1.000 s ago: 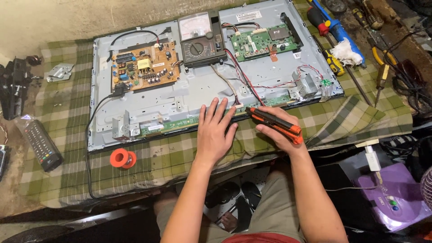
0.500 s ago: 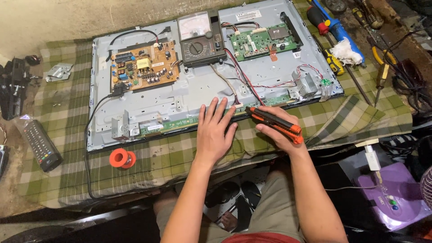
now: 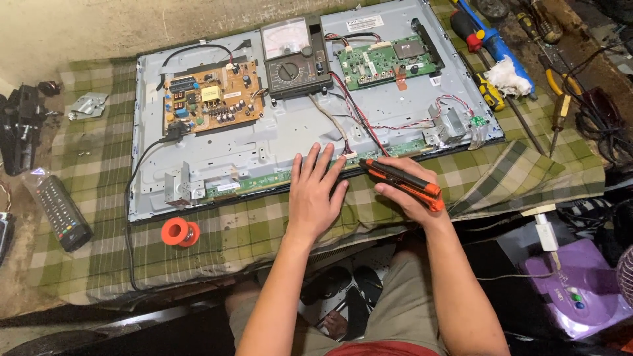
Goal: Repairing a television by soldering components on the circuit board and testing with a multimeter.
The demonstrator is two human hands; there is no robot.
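Nothing moved since earlier frames: left hand (image 3: 315, 192) flat, fingers spread on panel edge (image 3: 264, 179); right hand (image 3: 403, 188) grips orange-black tool (image 3: 400, 178), tip at connector.

The left hand (image 3: 316, 194) lies flat at the panel's (image 3: 277, 132) lower edge; the right hand (image 3: 412, 191) grips an orange-black cutter (image 3: 402, 179), its tip touching the edge strip.

bare cloth (image 3: 264, 231) open left of hands; solder spool (image 3: 177, 232) only obstacle.
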